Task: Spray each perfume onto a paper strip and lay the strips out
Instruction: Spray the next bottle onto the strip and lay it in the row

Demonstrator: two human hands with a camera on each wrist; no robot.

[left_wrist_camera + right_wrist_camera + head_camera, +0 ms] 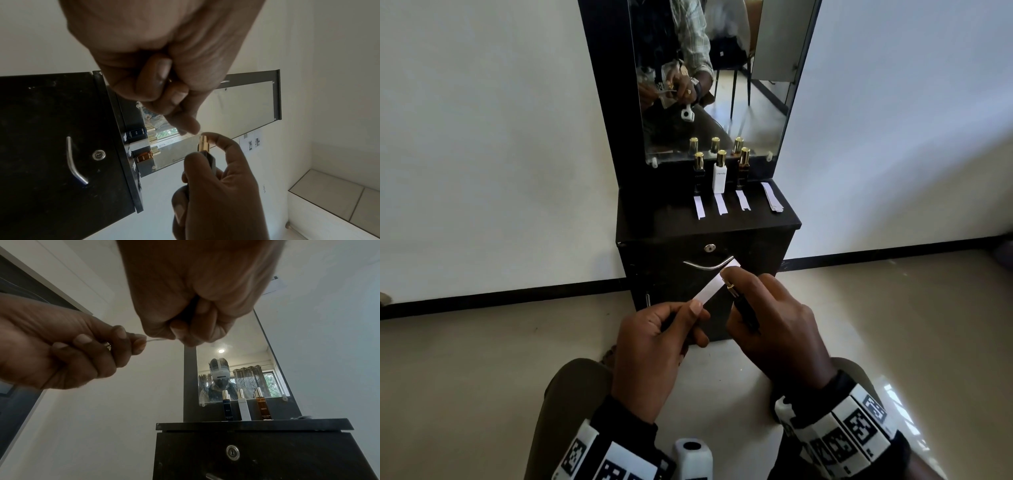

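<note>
The left hand (650, 346) is curled, pinching the near end of a white paper strip (717, 284) between thumb and forefinger. The strip runs up toward two o'clock from those fingers, its far end passing just under the tip of the other hand's forefinger. In the left wrist view the strip shows only as a thin edge beyond the fingertips.

At three o'clock from the left hand, close beside it, the right hand (777, 329) grips a slim dark perfume bottle (744, 310), fingers wrapped round the body. The forefinger sits on top of its gold sprayer (203, 142), and the nozzle points at the strip, nearly touching it. Whether the sprayer is pressed down cannot be told.

At twelve o'clock from both hands stands a black cabinet (756, 222) with a mirror (756, 113) at its back. On its top, left to right, stand a dark blue bottle (698, 173), a white bottle (719, 174) and an amber bottle (742, 169), all upright with gold caps on. A paper strip lies flat just in front of each: left strip (699, 207), middle strip (721, 204), right strip (743, 200). Far right on the cabinet top, well apart from these, lies a small pile of spare strips (772, 196).
</note>
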